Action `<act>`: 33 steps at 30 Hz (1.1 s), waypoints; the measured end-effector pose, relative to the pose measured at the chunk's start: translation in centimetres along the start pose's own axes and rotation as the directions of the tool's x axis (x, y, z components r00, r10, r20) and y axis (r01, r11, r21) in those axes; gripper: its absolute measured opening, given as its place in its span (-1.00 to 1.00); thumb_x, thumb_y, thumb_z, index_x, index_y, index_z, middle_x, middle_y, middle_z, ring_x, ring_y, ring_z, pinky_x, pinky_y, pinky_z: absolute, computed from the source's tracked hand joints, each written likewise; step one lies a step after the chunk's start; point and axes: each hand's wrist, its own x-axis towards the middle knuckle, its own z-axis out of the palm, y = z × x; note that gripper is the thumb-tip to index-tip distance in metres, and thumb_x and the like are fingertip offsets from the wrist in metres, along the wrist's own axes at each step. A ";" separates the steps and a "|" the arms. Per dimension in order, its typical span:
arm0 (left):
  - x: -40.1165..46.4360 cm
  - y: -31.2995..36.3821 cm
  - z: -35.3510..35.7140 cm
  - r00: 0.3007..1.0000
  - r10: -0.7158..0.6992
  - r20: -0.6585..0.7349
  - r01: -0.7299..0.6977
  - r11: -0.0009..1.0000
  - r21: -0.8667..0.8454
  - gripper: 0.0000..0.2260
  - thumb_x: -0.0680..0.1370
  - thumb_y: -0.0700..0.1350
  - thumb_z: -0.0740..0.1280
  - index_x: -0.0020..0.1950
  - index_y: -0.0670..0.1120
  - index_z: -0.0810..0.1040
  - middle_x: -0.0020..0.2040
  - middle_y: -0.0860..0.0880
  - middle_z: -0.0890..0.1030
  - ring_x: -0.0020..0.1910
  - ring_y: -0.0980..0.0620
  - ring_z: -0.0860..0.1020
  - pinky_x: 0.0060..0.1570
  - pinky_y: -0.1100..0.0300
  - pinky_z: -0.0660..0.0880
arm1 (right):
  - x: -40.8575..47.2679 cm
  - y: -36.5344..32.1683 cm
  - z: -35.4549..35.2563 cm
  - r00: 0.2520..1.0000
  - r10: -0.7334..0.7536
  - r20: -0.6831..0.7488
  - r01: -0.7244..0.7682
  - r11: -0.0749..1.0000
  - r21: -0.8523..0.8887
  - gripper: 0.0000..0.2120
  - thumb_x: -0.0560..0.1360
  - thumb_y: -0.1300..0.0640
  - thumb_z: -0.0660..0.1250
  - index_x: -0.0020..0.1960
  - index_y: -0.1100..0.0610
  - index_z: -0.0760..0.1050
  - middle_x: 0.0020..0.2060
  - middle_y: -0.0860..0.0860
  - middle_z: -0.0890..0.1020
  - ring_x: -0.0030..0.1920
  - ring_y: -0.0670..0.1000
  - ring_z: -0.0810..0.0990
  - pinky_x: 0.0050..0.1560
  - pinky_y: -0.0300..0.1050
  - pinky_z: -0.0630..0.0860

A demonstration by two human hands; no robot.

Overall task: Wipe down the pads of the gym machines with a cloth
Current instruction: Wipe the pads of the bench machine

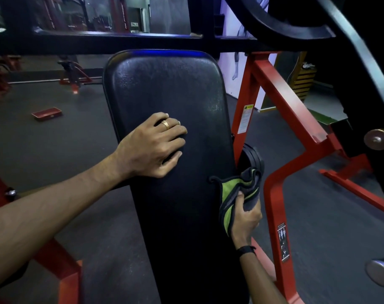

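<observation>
A long black padded back pad (169,88) of a red-framed gym machine runs up the middle of the view. My left hand (151,145) rests flat on the pad's left half, fingers spread and lightly bent, a ring on one finger. My right hand (247,216) grips a bunched green and grey cloth (237,189) at the pad's right edge, lower down. The cloth hangs against the pad's side, partly over a black round part behind it.
The red machine frame (281,102) rises close on the right, with black lever arms (351,51) overhead and chrome pegs (377,139). A black crossbar (121,40) spans behind the pad. A red tray (46,114) lies on the dark floor at left.
</observation>
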 end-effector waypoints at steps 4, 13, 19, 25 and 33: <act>0.0 0.0 0.0 1.000 -0.005 0.014 0.005 1.000 0.014 -0.77 0.57 -0.03 0.28 -0.05 -0.16 0.64 0.11 -0.11 0.64 0.11 -0.15 0.60 0.24 -0.11 0.43 | 1.0 1.2 -0.3 0.993 0.120 -0.013 -0.121 0.992 -0.048 -0.56 0.48 -0.11 0.34 0.21 0.16 0.60 0.03 0.04 0.70 0.13 0.10 0.64 0.05 -0.13 0.46; -0.1 0.3 -0.7 0.980 -0.175 -0.090 0.182 0.980 0.078 -0.34 0.58 0.21 0.24 0.52 -0.21 0.36 0.56 -0.21 0.30 0.49 -0.20 0.35 0.47 -0.19 0.22 | 6.3 -15.2 8.4 0.932 -0.358 -0.051 0.350 0.929 -0.119 -0.51 0.41 -0.16 0.31 0.24 0.07 0.59 0.09 0.12 0.64 0.16 0.18 0.57 0.12 0.03 0.44; -0.2 0.2 -0.7 0.972 -0.196 -0.132 0.206 0.977 0.064 -0.34 0.60 0.23 0.17 0.51 -0.22 0.36 0.53 -0.21 0.35 0.49 -0.19 0.33 0.48 -0.17 0.20 | 4.1 -16.6 10.5 0.734 -0.679 0.031 0.657 0.697 -0.287 -0.51 0.35 -0.09 0.37 0.24 0.03 0.60 0.11 0.11 0.56 0.14 0.15 0.50 0.09 0.07 0.35; -0.3 0.3 -0.6 0.972 -0.202 -0.122 0.210 0.976 0.058 -0.36 0.59 0.23 0.21 0.48 -0.22 0.40 0.49 -0.20 0.40 0.46 -0.21 0.36 0.47 -0.18 0.21 | 0.0 -10.1 7.1 0.686 -0.708 0.169 0.718 0.620 -0.317 -0.54 0.38 -0.08 0.41 0.26 0.01 0.62 0.15 0.16 0.56 0.12 0.20 0.49 0.07 0.08 0.33; -0.1 0.4 -0.6 0.972 -0.207 -0.115 0.215 0.974 0.064 -0.45 0.58 0.23 0.24 0.31 -0.20 0.53 0.39 -0.20 0.49 0.38 -0.23 0.43 0.44 -0.16 0.23 | -3.8 -5.4 4.3 0.722 -0.663 0.199 0.689 0.659 -0.302 -0.56 0.39 -0.03 0.40 0.24 0.06 0.63 0.14 0.17 0.56 0.11 0.23 0.52 0.08 0.14 0.39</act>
